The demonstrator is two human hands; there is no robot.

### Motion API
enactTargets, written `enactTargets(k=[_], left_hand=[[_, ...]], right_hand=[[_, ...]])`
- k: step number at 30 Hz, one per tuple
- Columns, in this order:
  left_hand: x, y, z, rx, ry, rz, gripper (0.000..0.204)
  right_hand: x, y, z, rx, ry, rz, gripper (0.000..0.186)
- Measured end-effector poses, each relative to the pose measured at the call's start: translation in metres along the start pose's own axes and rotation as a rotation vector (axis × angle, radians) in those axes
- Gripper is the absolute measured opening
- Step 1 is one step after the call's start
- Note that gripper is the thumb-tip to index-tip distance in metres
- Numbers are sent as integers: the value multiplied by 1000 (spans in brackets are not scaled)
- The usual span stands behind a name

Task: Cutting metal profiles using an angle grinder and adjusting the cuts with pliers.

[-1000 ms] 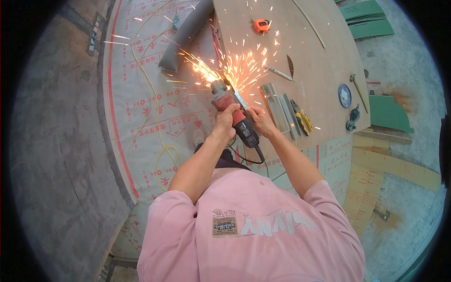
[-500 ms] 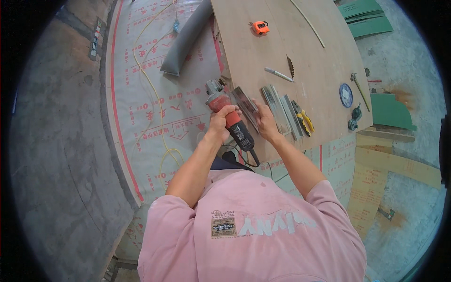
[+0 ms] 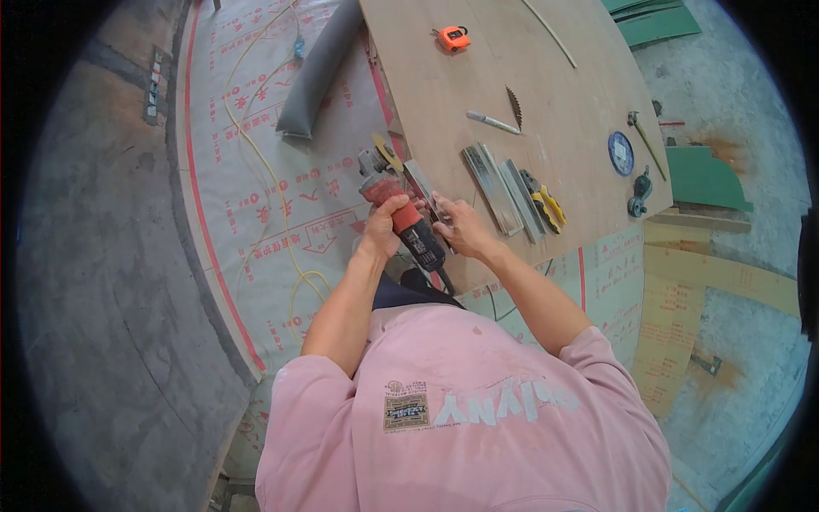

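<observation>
My left hand (image 3: 384, 226) is wrapped round the body of a red and black angle grinder (image 3: 420, 241). Its grey head points away from me, and a yellowish disc (image 3: 388, 154) shows edge-on at its tip, close to a metal strip (image 3: 418, 177). That strip lies along the left edge of the wooden board (image 3: 589, 111), with my right hand (image 3: 467, 229) closed on its near part, thumb and fingers at its sides. Several more metal strips (image 3: 490, 183) lie to the right of this hand, beside yellow and black pliers (image 3: 548, 205).
On the board lie an orange tape measure (image 3: 453, 38), a marker (image 3: 493, 122), a dark toothed blade piece (image 3: 514, 107), a blue disc (image 3: 621, 153) and a thin stick (image 3: 550, 34). A grey tube (image 3: 317, 85) and a yellow cord (image 3: 271, 175) lie on the printed floor sheet left.
The grinder's disc has turned edge-on into view and its head sits closer to the strip. My right hand has shifted left along the strip. The whole view has moved slightly.
</observation>
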State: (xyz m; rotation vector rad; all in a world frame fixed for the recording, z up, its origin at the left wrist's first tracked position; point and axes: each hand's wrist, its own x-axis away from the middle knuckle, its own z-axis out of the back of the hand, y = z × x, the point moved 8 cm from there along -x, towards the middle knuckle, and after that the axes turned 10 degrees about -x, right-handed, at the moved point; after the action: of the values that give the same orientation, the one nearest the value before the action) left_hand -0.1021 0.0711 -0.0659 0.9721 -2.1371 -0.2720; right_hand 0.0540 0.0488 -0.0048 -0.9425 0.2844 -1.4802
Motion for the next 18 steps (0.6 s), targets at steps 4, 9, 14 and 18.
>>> enactTargets(k=[4, 9, 14, 18], left_hand=[[-7, 1, 3, -36, -34, 23, 30], [-12, 1, 6, -51, -29, 16, 29], [-10, 5, 0, -26, -21, 6, 27], [-8, 9, -2, -29, 3, -14, 27]], right_hand=[[0, -3, 1, -11, 7, -7, 70], [1, -7, 3, -43, 8, -14, 69], [0, -4, 3, -64, 14, -18, 68], [-1, -1, 2, -46, 25, -20, 69]])
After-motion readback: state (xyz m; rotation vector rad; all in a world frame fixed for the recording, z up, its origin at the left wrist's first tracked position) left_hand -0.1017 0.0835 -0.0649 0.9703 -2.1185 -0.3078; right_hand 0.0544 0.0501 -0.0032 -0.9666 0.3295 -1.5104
